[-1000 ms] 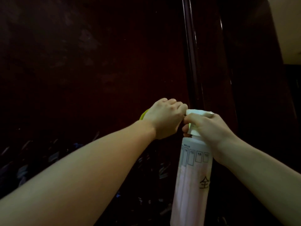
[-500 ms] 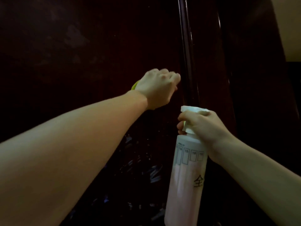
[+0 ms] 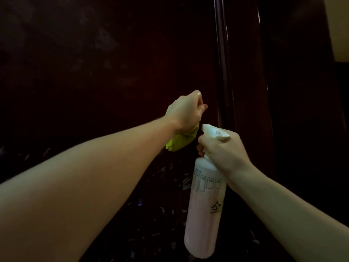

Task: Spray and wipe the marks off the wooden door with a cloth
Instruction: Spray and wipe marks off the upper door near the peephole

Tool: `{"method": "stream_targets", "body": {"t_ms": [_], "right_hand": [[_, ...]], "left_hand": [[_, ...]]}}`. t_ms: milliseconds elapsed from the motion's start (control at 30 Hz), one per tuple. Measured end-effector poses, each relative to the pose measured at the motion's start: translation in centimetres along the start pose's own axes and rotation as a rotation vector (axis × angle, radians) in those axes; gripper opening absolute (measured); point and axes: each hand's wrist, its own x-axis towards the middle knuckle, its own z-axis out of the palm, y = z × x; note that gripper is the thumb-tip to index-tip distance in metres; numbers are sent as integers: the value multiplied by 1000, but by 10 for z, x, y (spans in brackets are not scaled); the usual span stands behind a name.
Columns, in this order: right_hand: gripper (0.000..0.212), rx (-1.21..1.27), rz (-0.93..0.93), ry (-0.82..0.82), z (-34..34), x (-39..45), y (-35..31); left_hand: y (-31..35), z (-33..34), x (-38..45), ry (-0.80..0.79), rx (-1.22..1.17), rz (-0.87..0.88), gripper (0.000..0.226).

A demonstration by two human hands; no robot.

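Against the dark wooden door [image 3: 113,72], near its right edge, the yellow-green cloth [image 3: 179,141] hangs bunched below the left hand [image 3: 186,112]. That hand's grip is a closed fist around the top of the cloth, with the knuckles toward the door and the loose end spilling out beneath the heel of the palm. Whether the cloth itself touches the wood cannot be told. Just to the right and slightly lower, the right hand [image 3: 223,150] holds the spray bottle [image 3: 204,208] by its neck, fingers curled round the white trigger head [image 3: 214,131], whose nozzle points left toward the cloth and nearly meets it. The bottle hangs upright, its pale pinkish body printed with small boxes and a black character. Faint smudges show on the upper door panel, and small wet-looking glints scatter across its lower part. A rounded vertical moulding [image 3: 222,63] runs up the door's right side, and a pale wall [image 3: 338,25] shows in the top right corner.
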Motion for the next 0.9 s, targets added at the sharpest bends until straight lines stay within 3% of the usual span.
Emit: {"method": "stream_targets", "body": {"t_ms": [67,167,367,567,767,900], "right_hand": [[33,-10,-22,-17,4,-5,-4],[35,-21,-28,-28,10,-13,-7],[27,-26,-37,-143,41,-37,-13],[29,-38,-28,-247,98,-62,-21],[17,21,16,-305,149,-73,-25],[21,17,1,-362,178,-78,-41]], "left_hand": [[3,-13,-4,-28,-164,-73,8],[-5,-39,-22,-4,-208,-102,16],[-68,-103,-110,134,-23,-221,13],[-127,-146,-189,403,232,-403,11],[-162,-164,-214,436,355,-549,11],[-172,-171,-221,444,355,-583,11]]}}
